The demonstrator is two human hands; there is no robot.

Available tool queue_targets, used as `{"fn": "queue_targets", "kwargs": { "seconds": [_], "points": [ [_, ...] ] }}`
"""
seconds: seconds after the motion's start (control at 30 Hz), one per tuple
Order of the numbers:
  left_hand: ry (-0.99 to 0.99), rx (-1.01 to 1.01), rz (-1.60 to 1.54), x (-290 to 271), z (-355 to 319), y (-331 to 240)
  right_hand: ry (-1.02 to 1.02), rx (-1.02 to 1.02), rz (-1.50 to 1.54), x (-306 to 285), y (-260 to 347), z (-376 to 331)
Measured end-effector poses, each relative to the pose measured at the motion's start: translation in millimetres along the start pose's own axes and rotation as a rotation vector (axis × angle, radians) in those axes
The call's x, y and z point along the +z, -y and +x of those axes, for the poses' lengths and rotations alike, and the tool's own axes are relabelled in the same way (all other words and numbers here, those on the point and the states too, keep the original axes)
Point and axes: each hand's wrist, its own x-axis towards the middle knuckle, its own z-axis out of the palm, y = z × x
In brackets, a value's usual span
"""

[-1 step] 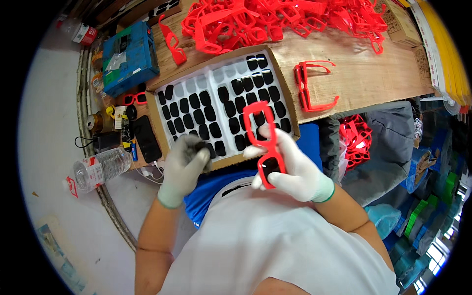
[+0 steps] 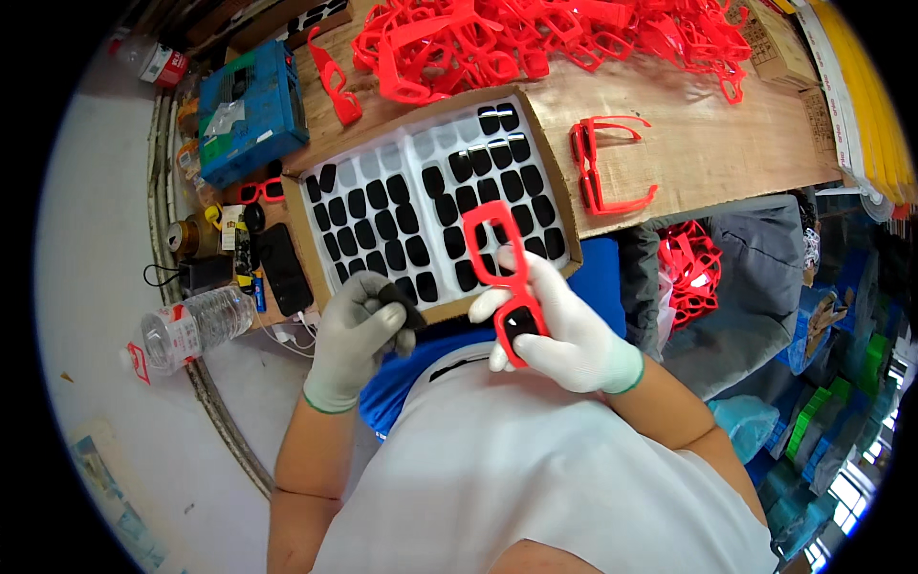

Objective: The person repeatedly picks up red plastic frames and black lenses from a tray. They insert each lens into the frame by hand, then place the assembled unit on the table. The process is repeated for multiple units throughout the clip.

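Observation:
A red glasses frame [image 2: 517, 277] is pinched in my gloved right hand [image 2: 572, 337], held upright in front of my chest. Its lower rim carries a dark lens [image 2: 522, 322], while the upper rim is see-through. My gloved left hand [image 2: 356, 330] grips a loose black lens [image 2: 405, 304] between thumb and fingers, to the left of the frame and apart from it. Just beyond both hands lies a cardboard box [image 2: 304, 251], its white liner holding rows of black lenses [image 2: 380, 194].
Red frames are heaped [image 2: 497, 43] at the table's back. Red sunglasses [image 2: 595, 172] lie right of the box. A blue metal box [image 2: 253, 110], a phone [image 2: 285, 270] and a plastic bottle [image 2: 199, 330] are at left. A grey-lined container [image 2: 755, 287] at right holds more red pieces.
My left hand has turned slightly, and the black lens in it shows more plainly. The red frame in my right hand has shifted a little to the left.

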Motion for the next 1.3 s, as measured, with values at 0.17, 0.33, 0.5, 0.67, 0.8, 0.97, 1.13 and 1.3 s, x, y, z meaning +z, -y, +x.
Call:
{"fn": "queue_targets", "kwargs": {
  "seconds": [0.17,0.33,0.5,0.67,0.8,0.97,1.13,1.3],
  "points": [
    [-0.025,-0.124,-0.246,21,-15,6,-0.037,-0.26,-0.588,36,-26,26],
    [0.001,0.045,-0.311,25,-29,1,-0.014,-0.068,-0.613,39,-15,19],
    [0.193,0.026,-0.443,6,-36,13,0.018,-0.052,-0.413,41,-26,16],
    [0.024,0.064,-0.165,23,-46,0,0.09,-0.04,-0.283,37,-29,15],
    [-0.008,0.047,-0.116,34,-50,-14,0.089,-0.031,-0.276,33,-41,16],
    [-0.03,0.035,-0.117,36,-51,-15,0.027,-0.036,-0.242,42,-42,15],
    [-0.069,0.109,0.024,36,-50,-10,-0.053,-0.002,-0.149,52,-36,14],
    [-0.22,0.217,0.228,41,-44,11,-0.196,-0.103,-0.481,55,-41,17]
  ]
}}
